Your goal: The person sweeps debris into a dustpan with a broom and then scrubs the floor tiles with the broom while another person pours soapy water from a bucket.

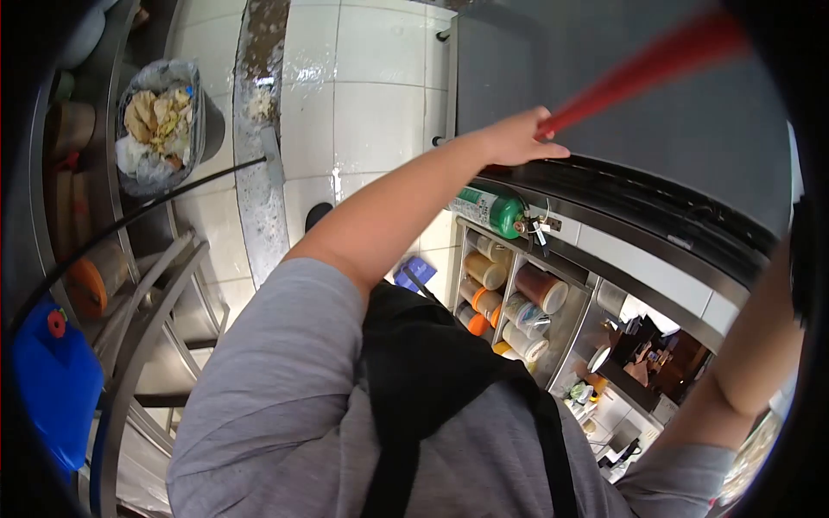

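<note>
A long red pole [643, 73] slants across the upper right, blurred towards its far end. My left hand [528, 141] is closed around its lower end, with the thumb sticking out beside it. Just past this hand lies a large dark grey surface [622, 95] with a black lower edge. My right forearm rises along the right side of the view, and the hand at its end is out of sight. On the wet tiled floor [371, 129], a strip of grey metal [259, 198] carries food scraps.
A lined bin [211, 129] of food waste stands at the upper left. Below it are a thin black rod [164, 200], a blue jug [56, 380] and metal racks. A green cylinder [505, 214] and shelved containers [541, 289] sit right of my body. A blue object [417, 274] is on the floor.
</note>
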The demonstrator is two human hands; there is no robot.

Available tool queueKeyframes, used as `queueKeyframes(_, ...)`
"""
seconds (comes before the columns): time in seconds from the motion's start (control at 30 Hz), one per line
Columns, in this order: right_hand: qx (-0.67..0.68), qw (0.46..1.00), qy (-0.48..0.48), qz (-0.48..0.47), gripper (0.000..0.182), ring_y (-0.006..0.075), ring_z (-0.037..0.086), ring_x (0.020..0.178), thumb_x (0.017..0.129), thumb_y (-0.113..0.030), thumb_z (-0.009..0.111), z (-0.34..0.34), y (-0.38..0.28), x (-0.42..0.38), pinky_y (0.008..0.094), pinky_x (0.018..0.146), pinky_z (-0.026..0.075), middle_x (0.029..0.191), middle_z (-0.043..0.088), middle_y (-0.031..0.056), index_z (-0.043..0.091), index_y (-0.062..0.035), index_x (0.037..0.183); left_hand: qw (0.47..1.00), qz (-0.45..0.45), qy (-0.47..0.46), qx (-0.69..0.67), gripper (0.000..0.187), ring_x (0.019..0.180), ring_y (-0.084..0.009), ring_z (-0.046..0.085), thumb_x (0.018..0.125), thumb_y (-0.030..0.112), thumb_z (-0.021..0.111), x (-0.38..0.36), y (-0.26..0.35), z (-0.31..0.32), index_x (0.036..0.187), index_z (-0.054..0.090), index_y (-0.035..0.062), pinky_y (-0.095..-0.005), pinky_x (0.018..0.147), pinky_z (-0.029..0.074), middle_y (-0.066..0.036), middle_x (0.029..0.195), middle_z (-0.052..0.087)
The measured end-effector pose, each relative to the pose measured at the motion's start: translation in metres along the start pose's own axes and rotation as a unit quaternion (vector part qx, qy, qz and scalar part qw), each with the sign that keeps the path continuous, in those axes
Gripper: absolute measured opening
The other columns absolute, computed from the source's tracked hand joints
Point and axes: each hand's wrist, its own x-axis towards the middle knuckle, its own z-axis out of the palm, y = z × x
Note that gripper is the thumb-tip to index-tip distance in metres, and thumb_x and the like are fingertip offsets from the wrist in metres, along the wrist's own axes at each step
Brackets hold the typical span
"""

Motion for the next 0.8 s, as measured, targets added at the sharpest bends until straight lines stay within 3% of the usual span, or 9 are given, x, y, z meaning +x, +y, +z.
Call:
queueKeyframes(0.1, -0.059, 0.997, -0.052, -0.017, 0.018, 0.0228, 0.062, 0.055, 0.082, -0.029, 0.063, 0.086, -0.005, -0.015, 0.0318, 0.054, 0.051, 0.067, 0.065, 0.0077, 0.064, -0.0114, 0.079, 0.999, -0.026, 0.012, -0.015, 0.047, 0.093, -0.0223, 0.061, 0.082, 0.045, 0.068, -0.020, 0.043, -0.032, 0.101, 0.055, 0.0037, -0.0330, 0.082, 0.047, -0.010, 0.099, 0.062)
queueKeyframes(0.2, -0.151, 0.983, -0.095, -0.041, 0.021, 0.0248, 0.063, 0.055, 0.083, -0.032, 0.063, 0.172, -0.004, -0.055, 0.0334, 0.054, 0.051, 0.068, 0.067, 0.0088, 0.066, -0.0114, 0.082, 0.975, -0.015, -0.011, -0.221, 0.028, 0.091, -0.0152, 0.057, 0.087, 0.028, 0.066, -0.054, 0.038, -0.050, 0.101, 0.056, 0.0061, -0.0278, 0.080, 0.045, -0.004, 0.094, 0.061)
queueKeyframes(0.23, 0.063, 0.996, -0.034, 0.050, 0.028, 0.0240, 0.065, 0.064, 0.080, -0.041, 0.066, 0.179, -0.035, -0.057, 0.0340, 0.055, 0.051, 0.072, 0.064, 0.0095, 0.059, -0.0155, 0.091, 0.965, -0.039, -0.020, -0.259, 0.020, 0.092, -0.0122, 0.055, 0.090, 0.023, 0.063, -0.063, 0.016, -0.048, 0.101, 0.057, 0.0064, -0.0247, 0.080, 0.043, -0.002, 0.092, 0.060)
queueKeyframes(0.27, 0.077, 0.995, -0.031, 0.061, 0.029, 0.0247, 0.063, 0.062, 0.079, -0.041, 0.065, 0.195, -0.039, -0.074, 0.0357, 0.054, 0.050, 0.068, 0.062, 0.0081, 0.057, -0.0146, 0.086, 0.995, -0.052, 0.001, -0.085, 0.019, 0.103, -0.0129, 0.054, 0.089, 0.020, 0.063, -0.083, 0.037, -0.051, 0.101, 0.057, 0.0059, -0.0283, 0.091, 0.041, -0.004, 0.101, 0.061)
queueKeyframes(0.33, 0.089, 0.993, -0.036, 0.070, 0.031, 0.0257, 0.060, 0.060, 0.079, -0.041, 0.066, 0.234, -0.022, -0.131, 0.0379, 0.053, 0.047, 0.064, 0.058, 0.0064, 0.052, -0.0128, 0.079, 0.981, -0.023, 0.039, -0.187, 0.024, 0.117, -0.0157, 0.048, 0.090, 0.016, 0.062, -0.116, 0.011, -0.047, 0.108, 0.053, 0.0048, -0.0334, 0.104, 0.031, -0.008, 0.122, 0.053)
queueKeyframes(0.37, 0.090, 0.992, -0.047, 0.069, 0.033, 0.0259, 0.058, 0.059, 0.079, -0.040, 0.067, 0.250, -0.010, -0.161, 0.0385, 0.053, 0.045, 0.064, 0.056, 0.0062, 0.049, -0.0118, 0.077, 0.995, 0.017, 0.030, -0.095, 0.037, 0.119, -0.0178, 0.047, 0.089, 0.013, 0.061, -0.131, -0.018, -0.050, 0.122, 0.047, 0.0037, -0.0350, 0.104, 0.033, -0.011, 0.131, 0.048)
queueKeyframes(0.5, -0.008, 0.985, -0.113, 0.128, 0.031, 0.0288, 0.056, 0.065, 0.076, -0.034, 0.070, 0.289, 0.071, -0.287, 0.0413, 0.060, 0.042, 0.067, 0.055, 0.0070, 0.051, -0.0104, 0.075, 0.962, -0.223, 0.065, -0.141, 0.059, 0.120, -0.0217, 0.048, 0.089, 0.010, 0.060, -0.225, -0.051, -0.041, 0.139, 0.030, 0.0034, -0.0353, 0.101, 0.040, -0.014, 0.136, 0.043)
queueKeyframes(0.63, -0.051, 0.950, -0.181, 0.248, 0.030, 0.0307, 0.057, 0.071, 0.076, -0.030, 0.072, 0.261, 0.148, -0.363, 0.0433, 0.066, 0.041, 0.065, 0.057, 0.0073, 0.052, -0.0087, 0.068, 0.931, -0.321, 0.105, -0.138, 0.055, 0.113, -0.0219, 0.052, 0.088, 0.010, 0.061, -0.304, -0.075, -0.047, 0.137, 0.036, 0.0080, -0.0329, 0.097, 0.042, -0.015, 0.133, 0.047)
queueKeyframes(0.8, 0.051, 0.959, -0.217, 0.176, 0.033, 0.0288, 0.057, 0.064, 0.075, -0.030, 0.073, 0.257, 0.086, -0.334, 0.0401, 0.060, 0.041, 0.062, 0.054, 0.0067, 0.049, -0.0083, 0.069, 0.897, -0.398, 0.152, -0.114, 0.049, 0.112, -0.0192, 0.052, 0.089, 0.009, 0.059, -0.333, -0.084, -0.064, 0.134, 0.041, 0.0086, -0.0318, 0.097, 0.041, -0.012, 0.128, 0.051)
